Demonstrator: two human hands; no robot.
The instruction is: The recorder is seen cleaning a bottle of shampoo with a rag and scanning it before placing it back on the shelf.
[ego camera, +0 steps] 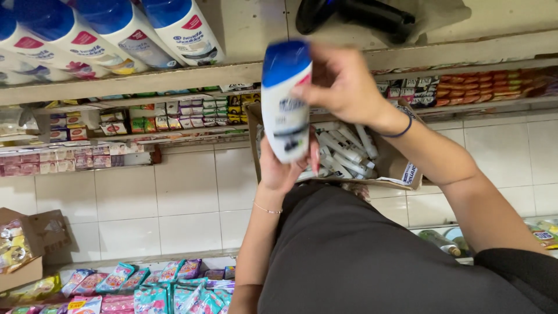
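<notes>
A white shampoo bottle (285, 110) with a blue cap is held upright in front of me, just under the top shelf. My left hand (279, 168) grips its lower end from below. My right hand (343, 84) holds its upper part from the right side, fingers around the cap end. Behind and below the bottle, an open cardboard box (401, 166) rests against my body and holds several more white bottles (346, 148) lying on their sides.
A row of matching bottles (116, 29) stands on the top shelf (174, 78). Lower shelves carry small boxes (180, 113) and red packs (482, 84). Colourful sachets (157, 288) lie on a low shelf, and another cardboard box (26, 244) sits at left. White tiled floor lies below.
</notes>
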